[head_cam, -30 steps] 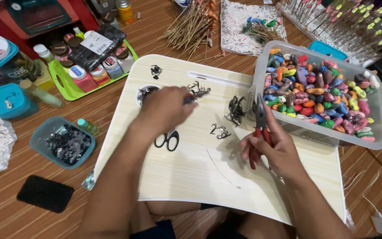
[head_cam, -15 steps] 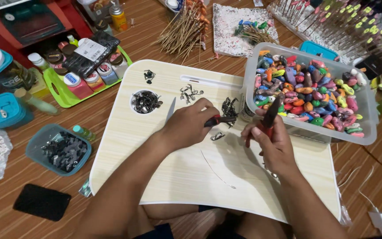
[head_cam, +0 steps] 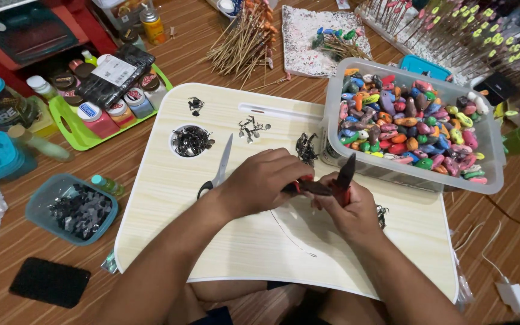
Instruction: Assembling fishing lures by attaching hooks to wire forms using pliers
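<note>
Pale wood-grain laminate lap table (head_cam: 260,253), centre of frame: smooth, matt. Brown striped wooden floor (head_cam: 151,150) around it: slight sheen. Clear plastic rectangular bin (head_cam: 493,156), upper right: glossy, translucent; painted multicoloured pebble-like pieces (head_cam: 410,129) inside, shiny. Red-handled dark metal pliers (head_cam: 339,180), centre: rubbery grips, dull jaws. Steel scissors (head_cam: 221,165), left of centre: bright polished blades. Lime green plastic tray (head_cam: 70,129), upper left: glossy. Thin bamboo sticks (head_cam: 245,42), top centre: raw, rough. Black flat phone (head_cam: 49,281), lower left: matt.

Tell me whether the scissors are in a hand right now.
No, the scissors lie on the board, left of the left hand.
</note>
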